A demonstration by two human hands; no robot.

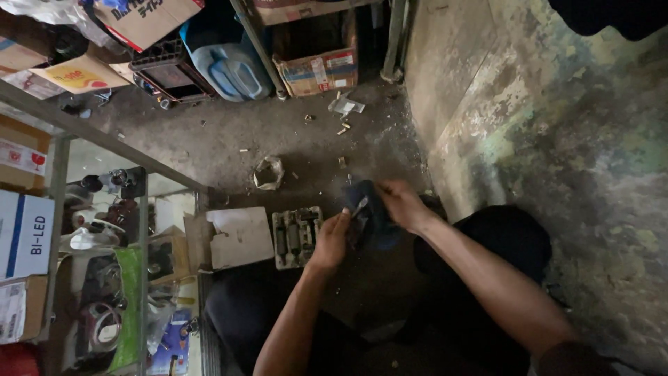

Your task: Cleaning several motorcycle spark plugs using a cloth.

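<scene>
My left hand (331, 240) grips a small metal tool or part (360, 207) whose shiny tip points up and to the right. Just to its right, my right hand (401, 204) is closed on a dark blue cloth (372, 219) that hangs between the two hands. Both hands are over the dirty concrete floor, in front of my knees in dark trousers. A light plastic tray (296, 237) with dark cylindrical parts lies on the floor just left of my left hand.
A flat piece of cardboard (240, 237) lies left of the tray. A glass display case (104, 264) full of goods fills the left. Boxes, a blue jerrycan (233, 69) and shelf legs stand at the back. A stained wall (557, 125) runs along the right.
</scene>
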